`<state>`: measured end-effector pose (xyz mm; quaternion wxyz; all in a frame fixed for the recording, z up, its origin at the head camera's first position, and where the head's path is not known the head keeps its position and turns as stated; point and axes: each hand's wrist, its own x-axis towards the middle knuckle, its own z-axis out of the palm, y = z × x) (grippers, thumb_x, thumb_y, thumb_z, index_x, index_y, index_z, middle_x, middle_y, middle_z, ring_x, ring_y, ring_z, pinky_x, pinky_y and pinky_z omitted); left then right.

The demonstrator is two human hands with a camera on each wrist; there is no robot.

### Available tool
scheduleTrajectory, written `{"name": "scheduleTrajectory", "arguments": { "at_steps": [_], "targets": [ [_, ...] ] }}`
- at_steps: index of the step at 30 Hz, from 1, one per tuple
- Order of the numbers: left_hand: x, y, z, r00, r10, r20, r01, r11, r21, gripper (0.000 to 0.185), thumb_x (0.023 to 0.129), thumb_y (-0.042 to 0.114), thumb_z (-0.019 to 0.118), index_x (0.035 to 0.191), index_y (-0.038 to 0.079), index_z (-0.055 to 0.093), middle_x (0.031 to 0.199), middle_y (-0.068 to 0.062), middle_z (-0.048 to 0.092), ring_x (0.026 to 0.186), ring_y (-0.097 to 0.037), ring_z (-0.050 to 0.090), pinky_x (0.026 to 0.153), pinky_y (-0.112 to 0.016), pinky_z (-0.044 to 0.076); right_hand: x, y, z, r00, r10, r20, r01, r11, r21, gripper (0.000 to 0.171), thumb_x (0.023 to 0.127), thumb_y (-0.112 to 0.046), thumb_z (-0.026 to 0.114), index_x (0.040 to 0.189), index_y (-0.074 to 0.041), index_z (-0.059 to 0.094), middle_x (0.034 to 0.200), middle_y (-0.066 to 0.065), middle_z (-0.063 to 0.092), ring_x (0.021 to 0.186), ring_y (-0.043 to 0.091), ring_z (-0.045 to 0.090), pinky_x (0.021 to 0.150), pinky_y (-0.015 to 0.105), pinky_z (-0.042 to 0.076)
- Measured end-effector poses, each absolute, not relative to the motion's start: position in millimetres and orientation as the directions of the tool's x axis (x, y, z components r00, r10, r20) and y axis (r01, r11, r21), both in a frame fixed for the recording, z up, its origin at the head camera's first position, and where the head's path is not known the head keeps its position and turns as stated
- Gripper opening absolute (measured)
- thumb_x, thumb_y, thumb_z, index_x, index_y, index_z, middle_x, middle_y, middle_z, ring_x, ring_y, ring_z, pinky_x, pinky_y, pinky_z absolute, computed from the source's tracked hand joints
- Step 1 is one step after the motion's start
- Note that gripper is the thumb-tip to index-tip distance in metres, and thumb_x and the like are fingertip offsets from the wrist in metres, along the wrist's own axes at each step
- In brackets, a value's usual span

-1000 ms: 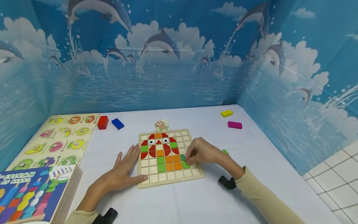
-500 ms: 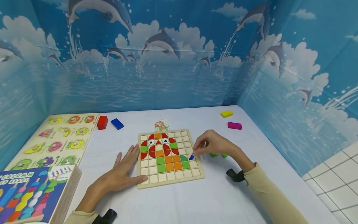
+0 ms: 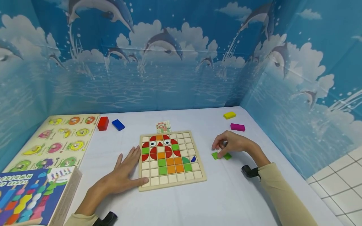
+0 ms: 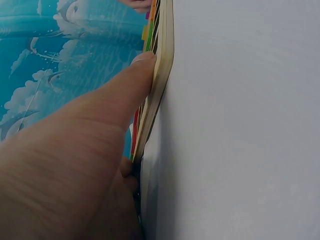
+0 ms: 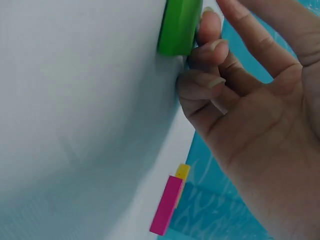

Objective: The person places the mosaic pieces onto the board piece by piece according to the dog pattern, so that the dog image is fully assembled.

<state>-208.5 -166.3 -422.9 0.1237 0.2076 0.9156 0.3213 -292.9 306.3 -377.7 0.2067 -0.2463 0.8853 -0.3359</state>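
Note:
My left hand (image 3: 124,174) lies with spread fingers along the left edge of a wooden grid board (image 3: 173,186), thumb on its front left corner. In the left wrist view the thumb (image 4: 135,82) presses against the board's side. Red, orange and green tiles and two eye pieces form an owl-like picture on the board. A small blue half-round tile (image 3: 193,159) sits at its right side. Right of the board, my right hand (image 3: 233,142) reaches over two green tiles (image 3: 215,155), its thumb and loosely bent fingers apart, fingertips right at them. A green tile (image 5: 180,27) shows beside the fingertips.
A small picture card (image 3: 163,126) lies behind the board. Red (image 3: 103,123) and blue blocks (image 3: 118,125) are at back left, yellow (image 3: 229,115) and magenta blocks (image 3: 237,127) at back right. A fruit puzzle board (image 3: 93,138) and a toy box (image 3: 36,194) occupy the left.
My right hand has moved right, off the board to the green tiles on the cloth. The blue half-round tile on the board has come into view. My left hand has stayed put.

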Motion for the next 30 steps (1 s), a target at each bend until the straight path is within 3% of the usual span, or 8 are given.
{"name": "scheduleTrajectory", "arguments": {
  "at_steps": [24, 30],
  "targets": [
    [-207, -168, -421, -0.883, 0.453, -0.125, 0.277, 0.717, 0.64, 0.121, 0.088, 0.06, 0.082, 0.173, 0.007, 0.015, 0.182, -0.013, 0.009, 0.168, -0.037, -0.004, 0.127, -0.068, -0.015, -288, 298, -378, -0.829, -0.509, -0.231, -0.269, 0.725, -0.634, 0.022, 0.08, -0.008, 0.096, 0.091, -0.01, 0.078, 0.082, 0.004, 0.066, 0.078, 0.019, 0.057, 0.068, 0.027, 0.051],
    [-207, -167, -420, -0.882, 0.458, -0.111, 0.288, 0.71, 0.643, 0.121, 0.088, 0.06, 0.082, 0.173, 0.005, 0.015, 0.181, -0.015, 0.009, 0.167, -0.039, -0.004, 0.127, -0.068, -0.016, -287, 294, -375, -0.816, -0.534, -0.221, -0.273, 0.693, -0.667, 0.015, 0.085, -0.009, 0.092, 0.09, -0.008, 0.078, 0.079, 0.001, 0.066, 0.077, 0.02, 0.057, 0.065, 0.023, 0.049]
  ]
}}
